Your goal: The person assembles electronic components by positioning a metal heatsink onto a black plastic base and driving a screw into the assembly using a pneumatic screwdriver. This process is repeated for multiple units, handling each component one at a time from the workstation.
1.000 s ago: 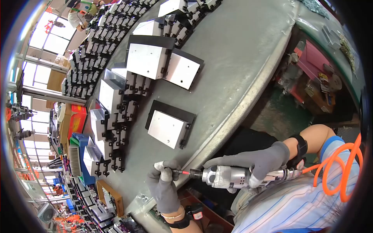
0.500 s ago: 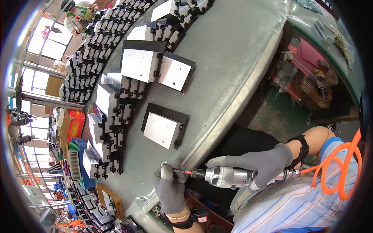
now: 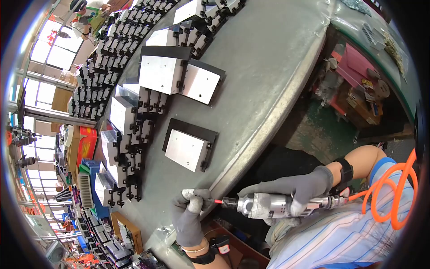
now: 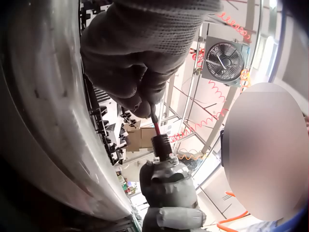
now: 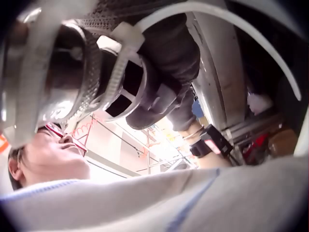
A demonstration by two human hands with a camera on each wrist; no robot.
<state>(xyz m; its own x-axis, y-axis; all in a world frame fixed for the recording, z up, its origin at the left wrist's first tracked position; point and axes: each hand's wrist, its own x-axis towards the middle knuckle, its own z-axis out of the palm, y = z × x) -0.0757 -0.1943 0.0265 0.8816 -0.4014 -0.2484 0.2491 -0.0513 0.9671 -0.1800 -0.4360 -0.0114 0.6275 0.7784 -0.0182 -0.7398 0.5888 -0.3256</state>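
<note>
My gloved right hand (image 3: pixel 309 186) grips a silver air screwdriver (image 3: pixel 264 205), held level in front of the striped shirt. An orange coiled air hose (image 3: pixel 380 197) runs from its rear end. Past the dark ribbed nose sticks a bit (image 3: pixel 218 201) with a red band. My gloved left hand (image 3: pixel 190 217) pinches the far end of this bit between thumb and fingers, near the table edge. In the left wrist view, the fingertips (image 4: pixel 142 107) cover the tip of the bit, hiding any small part there. The right wrist view shows the tool body (image 5: pixel 63 72) with a white cable tie (image 5: pixel 222 17).
A white metal box with a black plate (image 3: pixel 187 150) lies on the grey table (image 3: pixel 255 80). Two similar pieces (image 3: pixel 161 74) lie farther back, beside long rows of black-and-silver parts (image 3: pixel 96 85). Cardboard boxes (image 3: pixel 365 107) stand under the bench at right. Another person (image 3: pixel 87 18) is at far left.
The view has shifted slightly, then steadied. My left hand has turned a little at the bit's end, its fingers repositioned. The right hand still holds the screwdriver in nearly the same place.
</note>
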